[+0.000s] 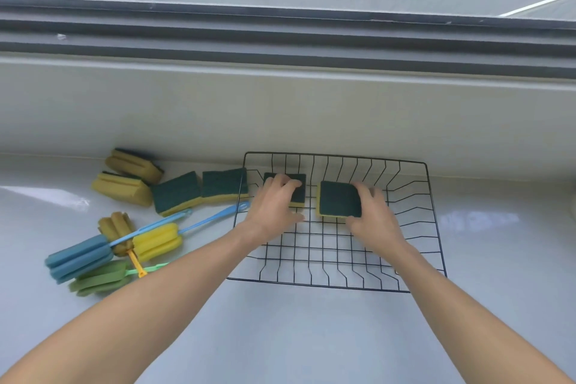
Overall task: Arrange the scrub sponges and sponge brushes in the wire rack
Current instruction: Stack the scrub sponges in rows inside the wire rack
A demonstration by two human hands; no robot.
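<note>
A black wire rack (417, 246) sits on the pale counter against the wall. Inside it, my left hand (274, 206) grips a green-topped yellow scrub sponge (300, 193) at the rack's back left. My right hand (371, 215) holds a second scrub sponge (338, 199) near the rack's middle. Left of the rack lie two more green-side-up sponges (177, 193) (223, 184) and two yellow ones on their sides (123, 187) (134, 164). Several sponge brushes lie in a heap further left: a blue one (78, 259), a yellow one (157, 241), a green one (99, 277) and an olive one (115, 226).
A white wall and a grey window frame (280, 37) rise behind the counter (280, 337). The brush handles (218, 217) point right, and one reaches the rack's left rim. The rack's right half and front rows hold nothing.
</note>
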